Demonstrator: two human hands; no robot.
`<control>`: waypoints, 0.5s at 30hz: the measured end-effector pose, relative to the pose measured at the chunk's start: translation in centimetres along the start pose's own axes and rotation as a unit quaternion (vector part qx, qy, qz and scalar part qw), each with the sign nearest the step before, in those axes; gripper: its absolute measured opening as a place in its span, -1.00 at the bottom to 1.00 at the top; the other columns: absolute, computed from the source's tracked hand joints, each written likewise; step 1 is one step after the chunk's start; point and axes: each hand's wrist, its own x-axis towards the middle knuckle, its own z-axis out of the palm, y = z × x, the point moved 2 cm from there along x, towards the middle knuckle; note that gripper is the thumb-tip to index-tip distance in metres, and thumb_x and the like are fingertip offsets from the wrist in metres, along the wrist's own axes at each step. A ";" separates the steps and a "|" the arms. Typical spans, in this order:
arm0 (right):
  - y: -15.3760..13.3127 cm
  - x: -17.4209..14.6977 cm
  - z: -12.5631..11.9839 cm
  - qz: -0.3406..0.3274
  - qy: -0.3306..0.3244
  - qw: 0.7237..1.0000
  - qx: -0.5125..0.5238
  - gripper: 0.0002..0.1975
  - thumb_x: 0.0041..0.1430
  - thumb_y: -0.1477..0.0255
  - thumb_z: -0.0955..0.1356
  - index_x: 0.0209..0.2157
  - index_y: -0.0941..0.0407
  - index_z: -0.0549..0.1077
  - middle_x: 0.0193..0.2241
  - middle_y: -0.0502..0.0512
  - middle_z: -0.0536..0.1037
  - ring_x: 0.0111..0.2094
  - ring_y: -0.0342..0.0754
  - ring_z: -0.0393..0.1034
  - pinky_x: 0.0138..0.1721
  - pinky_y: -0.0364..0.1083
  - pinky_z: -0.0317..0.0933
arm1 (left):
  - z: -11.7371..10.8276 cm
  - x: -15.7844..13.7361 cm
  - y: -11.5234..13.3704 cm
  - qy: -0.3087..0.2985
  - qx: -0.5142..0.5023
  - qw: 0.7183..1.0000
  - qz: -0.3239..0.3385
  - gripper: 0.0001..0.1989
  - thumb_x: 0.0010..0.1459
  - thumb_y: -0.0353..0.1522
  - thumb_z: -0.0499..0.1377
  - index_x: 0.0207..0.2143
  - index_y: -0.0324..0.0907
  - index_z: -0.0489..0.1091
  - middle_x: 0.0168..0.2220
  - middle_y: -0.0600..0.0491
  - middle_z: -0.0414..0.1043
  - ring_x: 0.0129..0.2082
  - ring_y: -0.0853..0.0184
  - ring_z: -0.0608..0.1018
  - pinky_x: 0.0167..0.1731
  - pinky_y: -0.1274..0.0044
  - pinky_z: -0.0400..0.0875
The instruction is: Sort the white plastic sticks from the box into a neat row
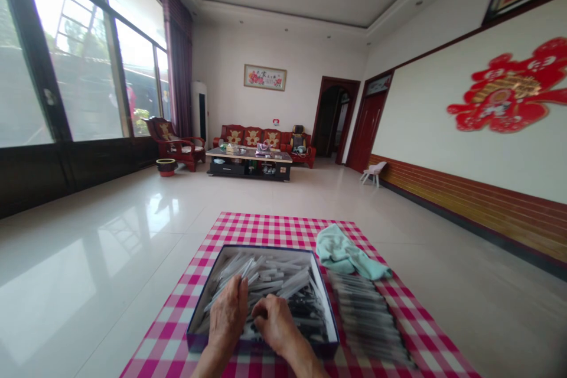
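A shallow dark-blue box [329,307] with white inner walls holds many clear pen barrels [295,282], with small black pen parts [305,310] toward its right side. Over the box's front left, my left hand [228,312] is closed, with clear barrels showing at its fingertips. My right hand [275,320] is beside it over the front middle, its fingers curled in a pinch; whatever is between them is too small and blurred to make out. To the right of the box, a row of assembled-looking pens [367,319] lies side by side, blurred.
A pale green cloth [348,254] lies crumpled behind the row of pens. Everything rests on a pink-and-white checked tablecloth [172,313]. Farther off stand a low coffee table [248,156], a wooden sofa [230,136], an armchair [177,144] and a small stool [374,172].
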 end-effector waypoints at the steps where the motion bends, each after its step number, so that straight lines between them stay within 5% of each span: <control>1: -0.2 0.1 0.1 -0.018 -0.016 0.999 -0.039 -0.66 -0.22 0.65 0.25 -0.52 0.05 0.61 -0.52 0.04 0.62 -0.43 -0.02 0.47 -0.33 -0.14 0.21 | 0.0 0.0 0.1 -0.009 0.023 1.000 -0.002 -0.74 0.29 -0.30 -0.07 -0.38 -0.12 0.35 -0.46 0.10 0.50 -0.45 0.35 0.56 -0.48 0.58 0.29; 15: -0.8 1.5 1.2 -0.063 -0.073 0.987 -0.131 -0.74 -0.31 0.67 0.27 -0.76 0.08 0.51 -0.75 0.03 0.52 -0.68 -0.09 0.32 -0.54 -0.15 0.07 | 0.5 -0.1 0.3 -0.035 0.089 0.995 0.041 -0.67 0.34 -0.26 -0.10 -0.42 -0.12 0.32 -0.51 0.12 0.49 -0.48 0.35 0.56 -0.54 0.58 0.20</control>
